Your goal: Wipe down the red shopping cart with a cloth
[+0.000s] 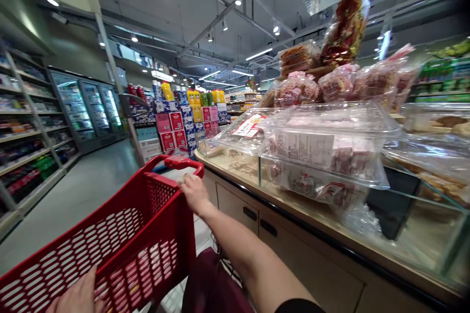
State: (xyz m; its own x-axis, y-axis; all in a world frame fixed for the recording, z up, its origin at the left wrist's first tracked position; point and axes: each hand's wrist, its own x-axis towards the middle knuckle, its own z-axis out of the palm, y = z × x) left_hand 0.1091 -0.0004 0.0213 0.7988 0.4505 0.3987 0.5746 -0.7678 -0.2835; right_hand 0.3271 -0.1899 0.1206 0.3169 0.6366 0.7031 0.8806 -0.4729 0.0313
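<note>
A red plastic shopping cart (147, 234) with slotted sides stands at the left and lower middle. My right hand (196, 195) is closed over the cart's corner by the red handle, its arm reaching across from the lower right. At the bottom left edge, my left hand (79, 296) is partly cut off by the frame; its fingers bend over the cart's near rim. To the right of the cart is a bakery counter with a clear plastic box (326, 132) of wrapped pink-and-white goods. Bagged baked goods (297, 90) are piled above it.
The counter's dark edge (293, 210) runs close beside my right arm, above cabinet doors. Stacked drink cartons (174, 129) stand ahead. A grey aisle floor (99, 171) stretches past shelves and glass-door fridges (86, 105) at the left. A metal post rises ahead of the cart.
</note>
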